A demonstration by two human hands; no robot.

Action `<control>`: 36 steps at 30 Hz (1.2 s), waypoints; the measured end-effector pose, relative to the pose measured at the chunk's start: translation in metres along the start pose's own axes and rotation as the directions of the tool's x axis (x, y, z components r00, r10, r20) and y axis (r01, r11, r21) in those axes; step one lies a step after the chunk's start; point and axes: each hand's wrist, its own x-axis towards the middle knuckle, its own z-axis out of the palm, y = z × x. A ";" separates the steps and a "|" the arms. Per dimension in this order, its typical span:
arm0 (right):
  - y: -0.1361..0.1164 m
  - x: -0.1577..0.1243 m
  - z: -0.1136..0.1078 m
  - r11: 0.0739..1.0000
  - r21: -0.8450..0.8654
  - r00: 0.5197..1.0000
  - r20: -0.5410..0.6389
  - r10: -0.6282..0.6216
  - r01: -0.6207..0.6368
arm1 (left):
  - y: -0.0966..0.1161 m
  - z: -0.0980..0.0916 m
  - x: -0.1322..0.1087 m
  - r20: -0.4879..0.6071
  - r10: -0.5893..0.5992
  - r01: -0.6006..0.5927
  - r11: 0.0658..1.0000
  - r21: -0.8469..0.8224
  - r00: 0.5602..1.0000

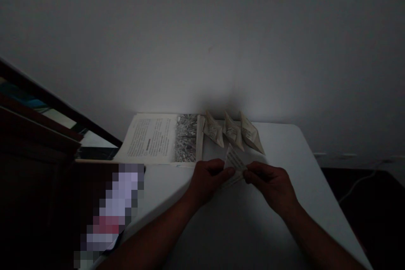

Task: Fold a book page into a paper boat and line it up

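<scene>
A piece of printed paper folded to a triangle (234, 161) is held up between my two hands, its point facing away from me. My left hand (210, 179) pinches its left side, thumb lying across the front. At the lower right corner, my right hand (268, 181) grips it between thumb and fingertips. Just beyond stand three folded paper boats in a row: a left boat (214, 130), a middle boat (233, 132) and a right boat (251, 133). They are made of similar printed paper.
An open book (152, 137) with printed text and a dark picture lies at the table's back left. The white table (284, 147) meets a pale wall (202, 50). A blurred-out device (114, 206) rests at the left edge. A thin cable (357, 185) hangs beyond the right edge.
</scene>
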 end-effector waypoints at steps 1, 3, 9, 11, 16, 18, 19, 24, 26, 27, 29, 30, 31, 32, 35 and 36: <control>-0.001 0.000 0.000 1.000 -0.001 1.000 -0.006 0.002 -0.002 | 0.000 0.000 0.000 -0.007 -0.004 0.004 1.000 0.003 1.000; -0.001 0.000 0.000 1.000 -0.007 1.000 -0.019 0.005 -0.005 | 0.001 -0.001 0.001 -0.016 -0.009 0.009 1.000 0.002 1.000; 0.001 0.001 -0.001 0.999 0.029 0.999 -0.016 0.028 -0.028 | 0.004 -0.002 0.001 -0.022 -0.012 0.011 1.000 -0.027 1.000; 0.001 0.001 -0.001 0.998 0.043 0.999 -0.003 0.037 -0.037 | 0.004 -0.002 0.001 -0.015 -0.016 0.015 0.998 -0.053 1.000; 0.001 0.001 -0.001 0.995 0.070 0.998 0.014 0.067 -0.067 | -0.001 -0.002 0.001 -0.017 -0.005 0.004 0.997 -0.077 1.000; 0.003 0.001 -0.001 0.994 0.077 0.997 0.014 0.079 -0.080 | -0.003 -0.002 0.001 -0.015 -0.010 0.009 0.997 -0.082 1.000; 0.005 0.001 -0.001 0.993 0.082 0.996 0.015 0.083 -0.084 | -0.004 -0.002 0.001 -0.010 -0.016 0.016 0.996 -0.085 1.000; 0.012 0.002 -0.002 0.984 0.140 0.994 0.010 0.112 -0.112 | -0.004 -0.003 0.002 0.036 -0.051 0.053 0.997 -0.064 0.998; 0.014 0.003 -0.003 0.976 0.184 0.993 0.017 0.118 -0.119 | -0.003 -0.004 0.002 0.053 -0.049 0.051 0.998 -0.036 0.997; 0.014 0.003 -0.003 0.971 0.205 0.993 0.024 0.116 -0.119 | -0.003 -0.004 0.002 0.059 -0.042 0.044 0.999 -0.021 0.997; 0.014 0.002 -0.002 0.964 0.238 0.993 0.039 0.111 -0.117 | -0.003 -0.005 0.001 0.062 -0.020 0.020 1.000 0.005 0.998; 0.014 0.002 -0.002 0.962 0.246 0.993 0.043 0.114 -0.121 | -0.003 -0.005 0.001 0.060 -0.009 0.009 1.000 0.011 0.998; 0.014 0.003 -0.002 0.960 0.249 0.992 0.042 0.121 -0.128 | -0.002 -0.005 0.001 0.057 -0.001 0.001 1.000 0.014 0.998; 0.014 0.003 -0.002 0.958 0.252 0.991 0.039 0.132 -0.137 | -0.002 -0.004 0.000 0.056 0.000 -0.001 1.000 0.015 0.998; 0.015 0.003 -0.002 0.953 0.263 0.989 0.040 0.142 -0.148 | 0.000 -0.003 0.000 0.039 -0.014 0.013 1.000 0.014 0.999; 0.015 0.004 -0.002 0.951 0.272 0.989 0.045 0.137 -0.144 | 0.001 -0.002 0.000 0.033 -0.016 0.016 1.000 0.019 0.999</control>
